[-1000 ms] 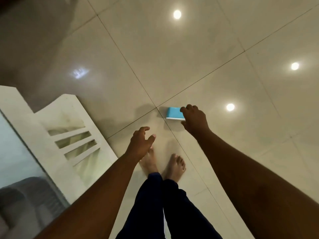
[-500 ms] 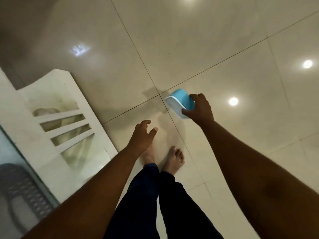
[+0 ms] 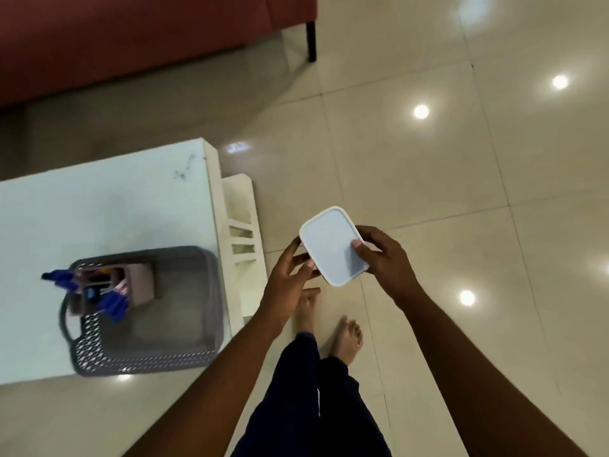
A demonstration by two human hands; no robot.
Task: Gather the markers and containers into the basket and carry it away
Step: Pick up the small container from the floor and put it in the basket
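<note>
both bare forearms reach forward and down, meeting in front of the body. the left hand (image 3: 286, 279) curls its fingers against one side of a flat container (image 3: 333, 247); the right hand (image 3: 386, 258) grips the opposite side, thumb pressed on top.

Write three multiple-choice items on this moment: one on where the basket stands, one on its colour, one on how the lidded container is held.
1. The basket stands
A. on the white table
B. on the floor
C. on the sofa

2. The basket is
A. red
B. grey
C. yellow

3. The container is
A. lying in the basket
B. resting on the floor
C. held in both hands

Key: 1 A, it sits near the table's right edge. 2 B, grey perforated walls. 3 C, the left hand and right hand grip its sides above the floor.
</note>
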